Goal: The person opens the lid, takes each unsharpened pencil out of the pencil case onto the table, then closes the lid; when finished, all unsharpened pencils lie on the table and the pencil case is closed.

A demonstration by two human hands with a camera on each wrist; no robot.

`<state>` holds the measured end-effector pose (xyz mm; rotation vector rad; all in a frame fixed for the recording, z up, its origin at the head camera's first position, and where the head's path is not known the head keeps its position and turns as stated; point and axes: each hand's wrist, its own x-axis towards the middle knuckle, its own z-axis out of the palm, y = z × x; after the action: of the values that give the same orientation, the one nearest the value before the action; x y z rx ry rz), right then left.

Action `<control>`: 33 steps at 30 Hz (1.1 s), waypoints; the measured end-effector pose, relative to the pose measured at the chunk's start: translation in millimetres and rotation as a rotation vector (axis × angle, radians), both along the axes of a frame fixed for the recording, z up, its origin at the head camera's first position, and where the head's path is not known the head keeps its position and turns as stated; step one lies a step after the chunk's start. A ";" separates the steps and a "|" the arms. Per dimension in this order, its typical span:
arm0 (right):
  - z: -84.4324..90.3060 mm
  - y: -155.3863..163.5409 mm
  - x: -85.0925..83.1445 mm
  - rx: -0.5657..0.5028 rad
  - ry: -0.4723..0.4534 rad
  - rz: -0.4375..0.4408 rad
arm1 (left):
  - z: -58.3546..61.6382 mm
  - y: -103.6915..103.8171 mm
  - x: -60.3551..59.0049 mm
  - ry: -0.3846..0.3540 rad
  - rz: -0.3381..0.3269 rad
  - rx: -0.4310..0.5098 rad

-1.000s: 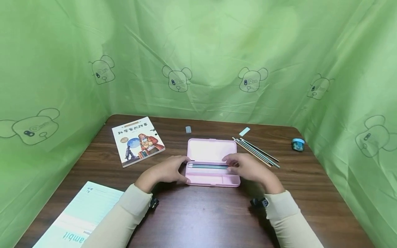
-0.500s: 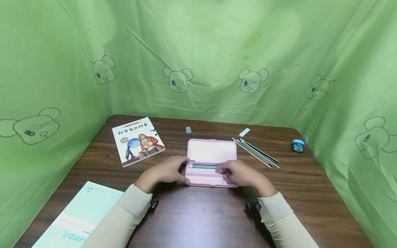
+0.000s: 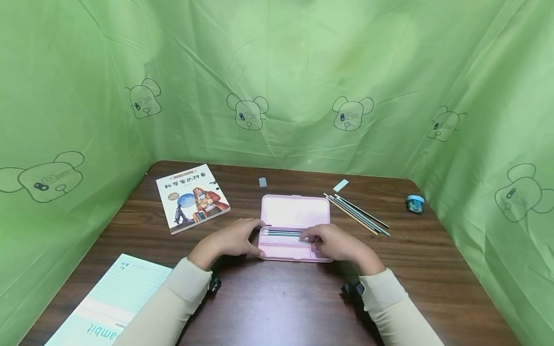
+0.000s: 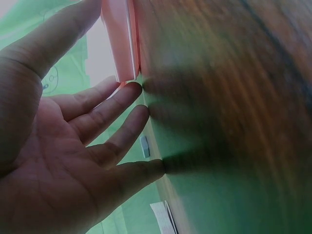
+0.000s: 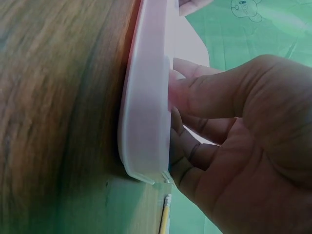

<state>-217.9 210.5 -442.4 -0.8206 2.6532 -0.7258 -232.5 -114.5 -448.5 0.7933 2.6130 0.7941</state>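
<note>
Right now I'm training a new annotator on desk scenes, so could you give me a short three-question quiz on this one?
1. True or false: the pink pencil case lies open on the table.
2. Multiple choice: where do the loose pencils lie? A) on the storybook B) on the table to the right of the case C) inside the blue sharpener
3. Fill in: the left hand rests against the case's ____ end, while the right hand touches the pencils in the tray.

Key: 1 true; 2 B; 3 left.
</note>
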 end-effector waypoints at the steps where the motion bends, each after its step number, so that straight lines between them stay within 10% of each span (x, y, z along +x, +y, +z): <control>1: 0.2 0.4 0.0 -0.009 -0.004 -0.004 | 0.2 0.0 0.1 0.000 0.000 0.002; 10: 11.8 15.7 -3.3 -0.167 0.023 -0.063 | 0.0 -0.1 0.3 -0.013 0.005 0.016; 20: 36.6 59.5 -11.6 -0.277 0.189 -0.471 | -1.0 -1.3 -0.5 -0.035 0.018 0.015; 33: 7.5 88.4 -27.5 -0.183 0.235 -0.654 | 1.6 0.3 1.5 -0.024 0.021 0.004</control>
<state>-245.4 299.0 -434.9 -0.0431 3.1264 -1.0874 -230.9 -114.2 -446.9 0.7534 2.6034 0.8097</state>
